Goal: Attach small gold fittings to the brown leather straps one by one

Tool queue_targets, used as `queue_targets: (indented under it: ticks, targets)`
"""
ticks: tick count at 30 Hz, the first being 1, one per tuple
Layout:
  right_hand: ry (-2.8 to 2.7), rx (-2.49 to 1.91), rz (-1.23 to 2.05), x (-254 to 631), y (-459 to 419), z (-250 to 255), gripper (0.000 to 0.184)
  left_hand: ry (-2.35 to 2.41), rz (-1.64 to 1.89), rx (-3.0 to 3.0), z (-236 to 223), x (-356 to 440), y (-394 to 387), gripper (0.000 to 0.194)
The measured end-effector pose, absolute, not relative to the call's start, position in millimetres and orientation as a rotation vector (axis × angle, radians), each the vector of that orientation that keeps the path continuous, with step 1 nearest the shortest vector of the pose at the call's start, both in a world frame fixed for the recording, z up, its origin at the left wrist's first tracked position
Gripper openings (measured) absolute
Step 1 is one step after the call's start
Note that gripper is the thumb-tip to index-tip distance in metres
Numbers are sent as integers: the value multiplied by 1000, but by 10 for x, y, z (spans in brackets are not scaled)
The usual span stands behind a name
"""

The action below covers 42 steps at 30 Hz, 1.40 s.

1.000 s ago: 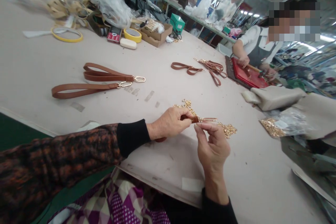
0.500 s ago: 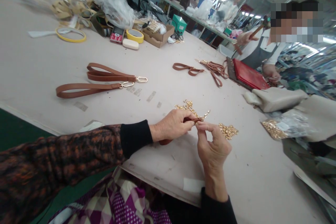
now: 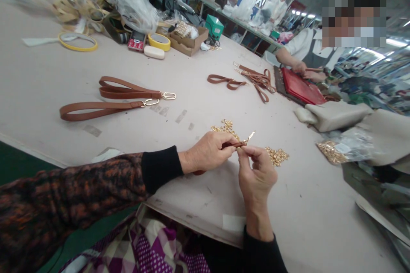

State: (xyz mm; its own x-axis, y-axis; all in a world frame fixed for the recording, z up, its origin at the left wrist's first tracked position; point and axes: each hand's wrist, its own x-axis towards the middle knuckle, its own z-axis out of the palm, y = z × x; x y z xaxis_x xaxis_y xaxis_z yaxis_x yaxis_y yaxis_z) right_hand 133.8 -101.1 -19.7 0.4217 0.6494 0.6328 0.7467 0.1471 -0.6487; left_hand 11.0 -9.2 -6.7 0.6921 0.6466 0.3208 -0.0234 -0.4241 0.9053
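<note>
My left hand [image 3: 206, 152] is closed around the end of a brown leather strap [image 3: 231, 145], most of which is hidden under the hand. My right hand [image 3: 256, 175] pinches a small gold clasp [image 3: 248, 138] at the strap's tip, fingers pressed together. Both hands meet just above the pale table [image 3: 192, 89]. Loose gold metal fittings lie in two small heaps, one [image 3: 224, 127] beyond my left hand and one [image 3: 277, 155] to the right of my right hand.
Two finished brown straps with gold clasps [image 3: 109, 100] lie to the left. More straps [image 3: 253, 80] lie farther off, by a co-worker's hands at a red board [image 3: 301, 89]. Yellow tape rolls [image 3: 159, 42], a cardboard box [image 3: 187, 38], plastic bags and a bag of fittings [image 3: 339, 149] ring the table.
The gold clasp, lying flat and out to the right a second ago, now tilts upward at the strap tip. My right fingers moved in closer to the left hand. The co-worker's arm rose, then lowered.
</note>
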Motion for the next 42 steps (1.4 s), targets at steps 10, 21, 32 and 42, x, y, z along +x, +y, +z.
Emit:
queue_targets:
  ticks: [10, 21, 32, 42]
  targets:
    - [-904, -1341, 414, 1378, -1001, -242, 25, 449, 554, 1477, -56, 120, -70, 16]
    - [-1022, -1426, 658, 1363, -1056, -315, 29, 462, 703, 1530, -34, 107, -190, 10]
    - [-787, -1342, 733, 1465, -1130, -469, 28, 436, 875, 1676, -90, 141, -275, 20]
    - [-873, -1580, 196, 1506, -1668, -153, 27, 672, 665, 2376, 248, -351, 62, 36]
